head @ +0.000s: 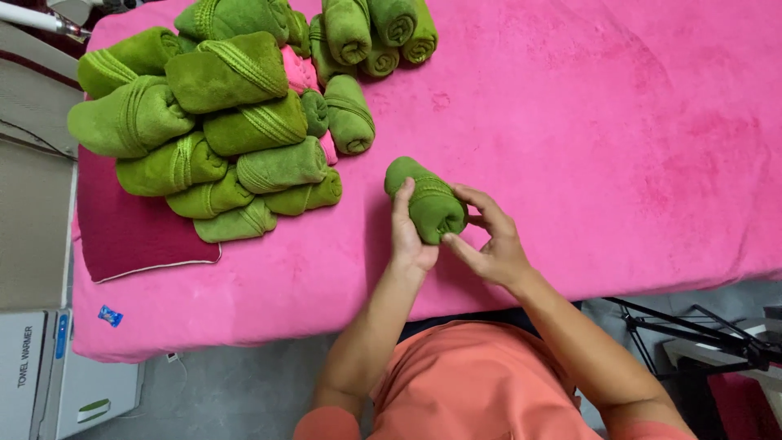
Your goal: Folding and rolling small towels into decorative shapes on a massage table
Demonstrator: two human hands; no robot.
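I've got both hands on one rolled green towel [428, 204], sitting on the pink-covered bed [619, 147] near its front edge, roughly mid-frame. Left hand [410, 236] is pressed along the roll's left side, thumb up against it, grip closed on the towel. Right hand [491, 240] comes in from the right: fingertips touch the roll's near end, thumb underneath, so that grip is also on the towel, tho looser. The roll lies tilted, far end pointing up-left, near end toward me.

Up-left, well apart from my hands, there's a stacked pile of rolled green towels [216, 130], approx. three layers, w/ a bit of pink cloth [300, 69] showing between them. Another small cluster of green rolls [375, 33] sits at the top edge. The big pile partly rests on a dark red cushion [130, 232] w/ white piping at the bed's left side.

Bottom-left on the floor: a white cabinet [32, 375]. Bottom-right: a black metal stand [692, 326]. My orange top [481, 383] fills the lower middle.
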